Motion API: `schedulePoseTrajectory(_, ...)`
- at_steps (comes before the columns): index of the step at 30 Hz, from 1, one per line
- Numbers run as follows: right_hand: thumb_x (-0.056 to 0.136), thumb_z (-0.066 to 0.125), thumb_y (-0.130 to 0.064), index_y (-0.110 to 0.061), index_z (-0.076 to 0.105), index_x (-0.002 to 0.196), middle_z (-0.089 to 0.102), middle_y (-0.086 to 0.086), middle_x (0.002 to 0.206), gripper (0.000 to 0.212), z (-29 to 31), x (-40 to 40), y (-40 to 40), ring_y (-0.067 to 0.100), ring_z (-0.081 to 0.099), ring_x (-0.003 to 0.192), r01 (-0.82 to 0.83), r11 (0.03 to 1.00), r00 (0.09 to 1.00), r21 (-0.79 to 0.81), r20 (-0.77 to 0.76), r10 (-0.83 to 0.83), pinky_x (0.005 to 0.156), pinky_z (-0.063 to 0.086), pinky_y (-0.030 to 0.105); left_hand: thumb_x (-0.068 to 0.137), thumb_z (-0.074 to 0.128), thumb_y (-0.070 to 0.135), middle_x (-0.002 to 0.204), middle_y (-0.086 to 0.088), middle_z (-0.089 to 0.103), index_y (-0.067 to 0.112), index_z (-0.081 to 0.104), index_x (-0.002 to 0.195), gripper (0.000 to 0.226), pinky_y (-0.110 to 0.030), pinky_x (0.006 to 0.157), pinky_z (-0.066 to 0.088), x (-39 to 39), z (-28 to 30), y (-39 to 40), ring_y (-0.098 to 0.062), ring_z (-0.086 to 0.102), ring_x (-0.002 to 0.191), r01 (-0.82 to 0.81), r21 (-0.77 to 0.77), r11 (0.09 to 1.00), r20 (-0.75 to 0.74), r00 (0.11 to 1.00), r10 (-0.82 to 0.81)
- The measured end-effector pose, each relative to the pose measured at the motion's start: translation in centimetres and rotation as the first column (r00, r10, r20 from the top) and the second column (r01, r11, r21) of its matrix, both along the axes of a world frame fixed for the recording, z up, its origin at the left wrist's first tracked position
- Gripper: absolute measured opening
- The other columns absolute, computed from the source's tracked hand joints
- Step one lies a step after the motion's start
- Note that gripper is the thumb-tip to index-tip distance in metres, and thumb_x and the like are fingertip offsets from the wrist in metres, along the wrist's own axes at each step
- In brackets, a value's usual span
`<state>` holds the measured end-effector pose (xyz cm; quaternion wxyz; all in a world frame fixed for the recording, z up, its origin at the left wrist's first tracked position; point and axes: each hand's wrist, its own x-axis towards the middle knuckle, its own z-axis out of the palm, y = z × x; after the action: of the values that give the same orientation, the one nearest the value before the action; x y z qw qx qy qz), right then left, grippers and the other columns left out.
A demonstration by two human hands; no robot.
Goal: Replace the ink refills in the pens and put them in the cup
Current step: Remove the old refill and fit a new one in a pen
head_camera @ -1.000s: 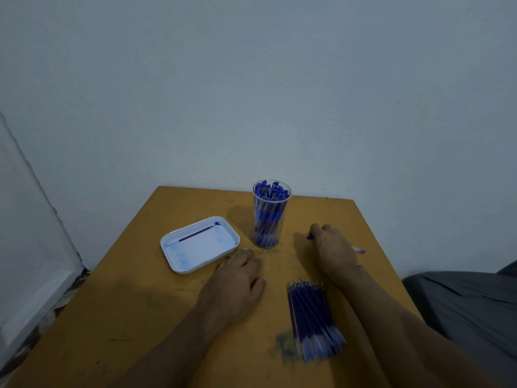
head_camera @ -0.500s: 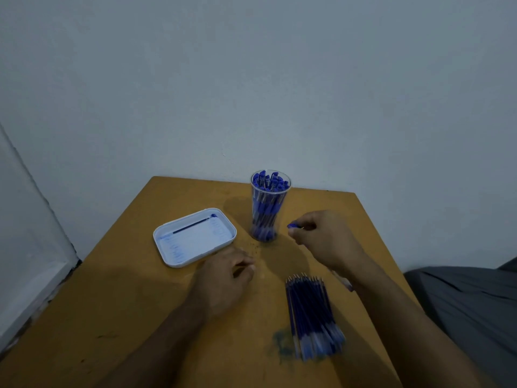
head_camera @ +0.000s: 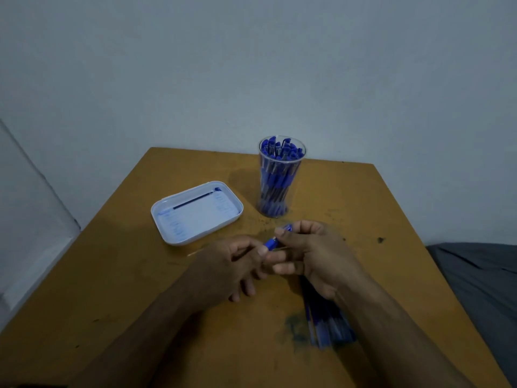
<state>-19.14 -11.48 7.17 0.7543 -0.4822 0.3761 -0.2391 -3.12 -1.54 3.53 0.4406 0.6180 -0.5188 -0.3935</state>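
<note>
Hands meet at mid-table: your right hand (head_camera: 313,256) and left hand (head_camera: 232,264) both pinch one blue pen (head_camera: 275,238), likely to open it, with the spare refills (head_camera: 330,329) near you and the pen-filled cup (head_camera: 279,180) just beyond.

One cup (head_camera: 281,180), one tray (head_camera: 195,212) — two hands (head_camera: 223,264).
</note>
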Motion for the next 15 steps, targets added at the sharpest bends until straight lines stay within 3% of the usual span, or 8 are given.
schedulePoseTrajectory(3,0.09,0.07,-0.005,0.009,0.065,0.102,0.071,0.027,0.089,0.019,-0.7,-0.2,-0.2,0.027,0.07,0.072,-0.081,0.994,0.996,-0.072,-0.028,0.08,0.048,0.057,0.029,0.098,0.055,0.042,0.074,-0.001,0.071,0.034,0.069,0.096,0.017,-0.029,0.053,0.046,0.2,-0.2,-0.2,-0.01,0.058,0.053,0.003,-0.009,1.0,0.097,0.995,-0.002)
schedulePoseTrajectory(7,0.081,0.075,-0.008,0.01,0.066,0.104,0.073,0.022,0.084,0.031,-1.0,-0.8,-0.9,0.025,0.071,0.071,-0.124,0.98,0.992,-0.154,-0.023,0.122,0.048,0.057,0.029,0.094,0.053,0.05,0.067,0.002,0.068,0.037,0.069,0.086,0.022,-0.019,0.054,0.042,0.4,-0.2,-0.4,-0.001,0.054,0.053,0.028,0.014,1.0,0.131,0.991,-0.03)
schedulePoseTrajectory(15,0.089,0.068,-0.005,0.006,0.064,0.101,0.072,0.03,0.086,0.016,-1.8,-0.7,-1.1,0.029,0.072,0.074,-0.142,0.955,0.99,-0.262,-0.032,0.139,0.05,0.057,0.03,0.094,0.047,0.055,0.063,0.002,0.06,0.037,0.068,0.083,0.03,-0.034,0.058,0.043,0.8,-0.8,-0.5,-0.009,0.052,0.058,0.064,0.009,0.998,0.197,0.978,-0.065)
